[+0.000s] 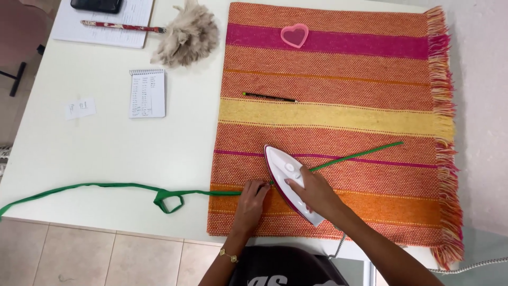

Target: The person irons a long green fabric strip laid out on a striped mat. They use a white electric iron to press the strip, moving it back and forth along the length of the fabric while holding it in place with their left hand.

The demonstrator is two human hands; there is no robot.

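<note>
Right hand (312,190) grips the white iron (288,177) over a narrow green ribbon (106,186), pinned flat by left hand (253,198) fingertips.

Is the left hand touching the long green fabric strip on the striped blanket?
Touching. The head view shows the left hand with fingertips pressed on the long green fabric strip, just beside the white iron.

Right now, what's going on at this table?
A person is pressing a long green fabric strip on a striped orange woven blanket spread over a white table. The right hand grips a white and magenta iron set on the strip; the left hand pins the strip flat just beside it. A pencil and pink heart-shaped cutter lie farther up the blanket.
</note>
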